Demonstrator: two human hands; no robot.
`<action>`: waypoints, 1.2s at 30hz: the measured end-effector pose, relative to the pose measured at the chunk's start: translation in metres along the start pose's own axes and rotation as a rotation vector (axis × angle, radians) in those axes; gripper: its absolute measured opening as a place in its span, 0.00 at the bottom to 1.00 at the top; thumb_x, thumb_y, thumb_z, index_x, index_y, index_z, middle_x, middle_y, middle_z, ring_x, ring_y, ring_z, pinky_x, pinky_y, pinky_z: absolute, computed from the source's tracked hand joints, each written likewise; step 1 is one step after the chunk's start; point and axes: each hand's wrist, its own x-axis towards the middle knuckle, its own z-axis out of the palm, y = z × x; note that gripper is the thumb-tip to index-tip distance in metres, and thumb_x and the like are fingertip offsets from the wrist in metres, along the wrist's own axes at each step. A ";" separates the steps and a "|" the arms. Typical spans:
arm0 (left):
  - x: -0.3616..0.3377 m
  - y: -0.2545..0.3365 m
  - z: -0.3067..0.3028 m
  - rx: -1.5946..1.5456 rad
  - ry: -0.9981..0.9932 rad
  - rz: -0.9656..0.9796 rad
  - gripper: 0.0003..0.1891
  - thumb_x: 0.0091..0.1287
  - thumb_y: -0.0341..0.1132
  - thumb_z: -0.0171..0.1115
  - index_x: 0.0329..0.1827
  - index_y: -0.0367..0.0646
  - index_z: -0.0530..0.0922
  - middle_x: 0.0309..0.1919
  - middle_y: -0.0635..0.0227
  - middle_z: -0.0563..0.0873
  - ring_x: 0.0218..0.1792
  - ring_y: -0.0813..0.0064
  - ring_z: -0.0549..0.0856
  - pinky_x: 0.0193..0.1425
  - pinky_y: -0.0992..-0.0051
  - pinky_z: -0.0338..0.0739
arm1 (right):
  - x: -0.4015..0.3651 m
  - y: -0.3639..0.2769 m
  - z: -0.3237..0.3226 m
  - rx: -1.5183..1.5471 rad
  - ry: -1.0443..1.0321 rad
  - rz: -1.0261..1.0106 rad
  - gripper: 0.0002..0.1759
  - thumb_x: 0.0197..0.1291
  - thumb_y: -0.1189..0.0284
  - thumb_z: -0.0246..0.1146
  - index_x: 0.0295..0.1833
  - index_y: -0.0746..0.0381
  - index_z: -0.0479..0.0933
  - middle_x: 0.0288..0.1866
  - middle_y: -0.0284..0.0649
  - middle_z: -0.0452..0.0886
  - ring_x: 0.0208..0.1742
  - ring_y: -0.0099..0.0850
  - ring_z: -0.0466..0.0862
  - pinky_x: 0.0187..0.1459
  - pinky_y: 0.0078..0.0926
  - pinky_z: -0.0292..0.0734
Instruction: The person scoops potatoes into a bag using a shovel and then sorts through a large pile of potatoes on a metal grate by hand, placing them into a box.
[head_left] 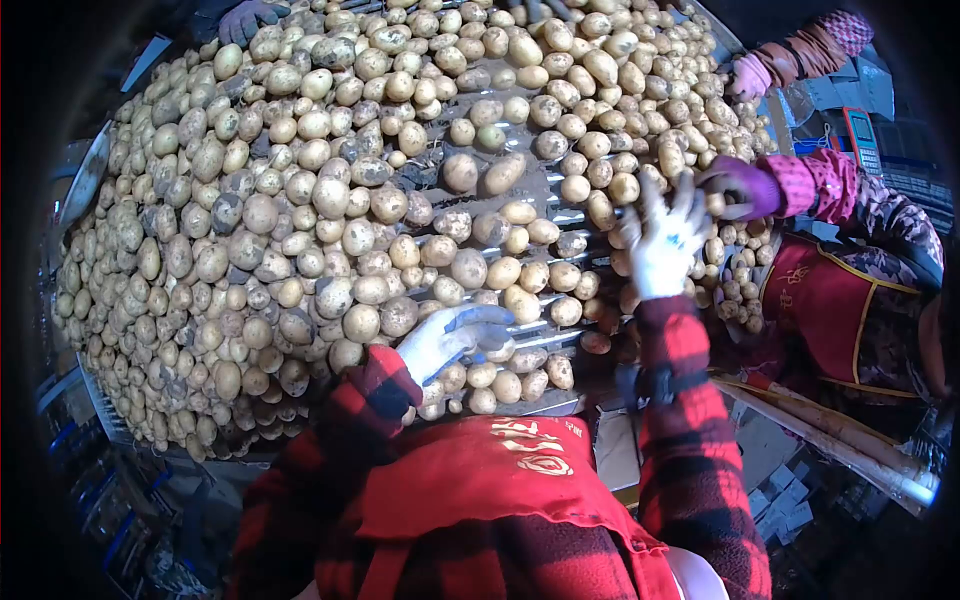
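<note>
A broad heap of potatoes (262,214) covers a sorting bed of metal rollers (545,331), many of them smeared with dark soil. My left hand (455,338), in a white glove with grey-blue fingers, reaches over potatoes near the bed's front edge. Its fingers are stretched out to the right, and I see no potato gripped in them. Farther right, my right hand (664,240) in a white glove is spread above the potatoes on the right side, its fingertips close to several of them. What lies under both palms is hidden.
At the right, a co-worker's purple-gloved hand (742,188) is among the potatoes, close to my right hand. Another person's pink-gloved hand (748,77) rests at the bed's right edge. A grey-gloved hand (250,20) is at the far left. A long rail (830,435) runs at lower right.
</note>
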 end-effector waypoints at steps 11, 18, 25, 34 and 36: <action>-0.001 -0.015 -0.010 -0.094 -0.019 -0.062 0.22 0.81 0.34 0.57 0.75 0.37 0.73 0.62 0.58 0.85 0.61 0.66 0.85 0.66 0.66 0.81 | 0.096 -0.163 0.061 0.302 -0.325 -0.188 0.18 0.68 0.62 0.64 0.61 0.50 0.83 0.50 0.43 0.87 0.56 0.46 0.85 0.62 0.55 0.69; -0.005 0.007 0.003 -0.220 -0.051 -0.002 0.24 0.85 0.39 0.53 0.79 0.37 0.71 0.69 0.57 0.82 0.67 0.65 0.83 0.70 0.65 0.82 | 0.117 -0.125 0.003 1.382 -0.745 0.267 0.19 0.74 0.62 0.66 0.63 0.60 0.84 0.47 0.46 0.89 0.39 0.33 0.90 0.37 0.34 0.85; 0.006 -0.013 -0.008 -0.343 -0.105 -0.021 0.23 0.85 0.36 0.50 0.79 0.40 0.71 0.69 0.57 0.82 0.65 0.66 0.83 0.71 0.66 0.80 | 0.081 -0.120 0.000 2.047 -0.740 0.555 0.24 0.75 0.63 0.66 0.70 0.63 0.79 0.49 0.45 0.88 0.49 0.29 0.86 0.49 0.24 0.82; 0.015 -0.063 -0.036 -0.079 0.063 0.197 0.20 0.78 0.32 0.61 0.72 0.44 0.76 0.56 0.58 0.85 0.54 0.68 0.85 0.55 0.67 0.83 | 0.136 -0.267 0.067 0.462 -0.145 -0.384 0.13 0.63 0.67 0.65 0.52 0.54 0.87 0.47 0.47 0.86 0.52 0.47 0.87 0.52 0.48 0.84; 0.005 -0.023 -0.018 -0.513 0.142 0.082 0.23 0.80 0.37 0.60 0.75 0.46 0.74 0.59 0.60 0.84 0.53 0.70 0.85 0.53 0.67 0.83 | 0.136 -0.224 0.044 0.746 -0.294 -0.278 0.14 0.66 0.65 0.67 0.55 0.55 0.88 0.44 0.43 0.87 0.53 0.44 0.87 0.54 0.44 0.84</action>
